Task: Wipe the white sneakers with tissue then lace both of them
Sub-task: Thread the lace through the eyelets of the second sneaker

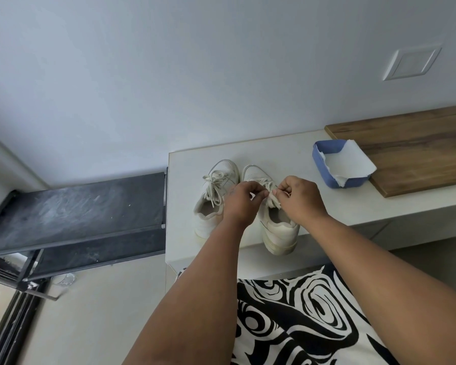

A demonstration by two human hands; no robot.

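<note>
Smooth white leather-look sneakers [277, 227] with woven cloth laces [216, 187] sit on a matt pale counter [353, 204]; blue plastic tray [324, 169] (soft white tissue [345, 162] inside), grained brown wooden board [411, 146], dusty black metal rack [77, 206].

surface: white counter [287, 154], against wall | 9 o'clock: left sneaker [216, 198], laces tied, toe to wall | centre: right sneaker [277, 222], just beside it, heel at front edge | 2 o'clock: blue tray [324, 169] holding tissue [348, 162], touching wooden board [411, 148] at 3 o'clock
</note>
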